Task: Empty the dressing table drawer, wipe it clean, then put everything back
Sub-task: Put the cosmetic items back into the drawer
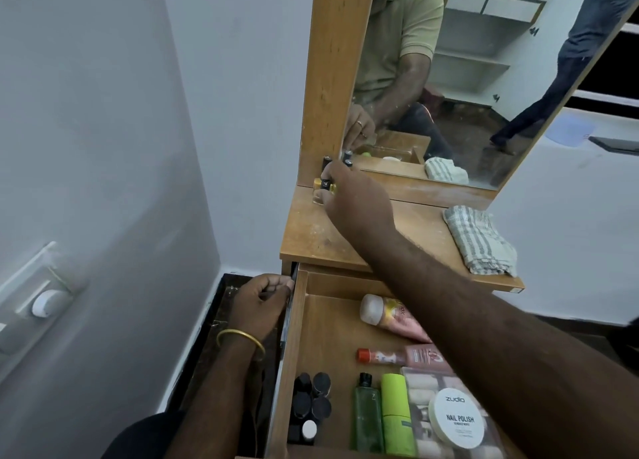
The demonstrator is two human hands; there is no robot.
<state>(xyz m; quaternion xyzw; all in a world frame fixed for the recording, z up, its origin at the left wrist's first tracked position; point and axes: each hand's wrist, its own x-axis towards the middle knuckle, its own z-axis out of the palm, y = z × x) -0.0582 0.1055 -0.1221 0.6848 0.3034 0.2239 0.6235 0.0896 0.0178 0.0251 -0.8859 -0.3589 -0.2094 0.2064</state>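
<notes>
Readable text: white round tub (457, 418) in the drawer (320, 337) reads "zudio NAIL POLISH", smaller line under it illegible; a small bottle on the tabletop shows "16" on its dark cap (325, 183). Other labels too blurred. Drawer is pulled out and still loaded: pink bottle (390, 315) with white cap toward the back, red-capped tube (397, 356), green bottle (366, 415), lime tube (396, 413), dark-capped small bottles (311, 401) at front left, tub lying on a clear pouch (425, 400). Wooden dressing table (415, 230), dusty and scuffed, mirror (449, 78) above; striped cloth (479, 239) on the top's right side. White walls, wall switch (45, 292) at left, dark floor. Right hand (352, 195) reaches across the drawer to the top's back left corner, fingers curled around the yellow polish bottle (320, 187), beside another dark-capped bottle (326, 163) near the mirror frame. Left hand (262, 303), gold bangle (240, 341) on wrist, grips the drawer's left side edge, fingers curled.
</notes>
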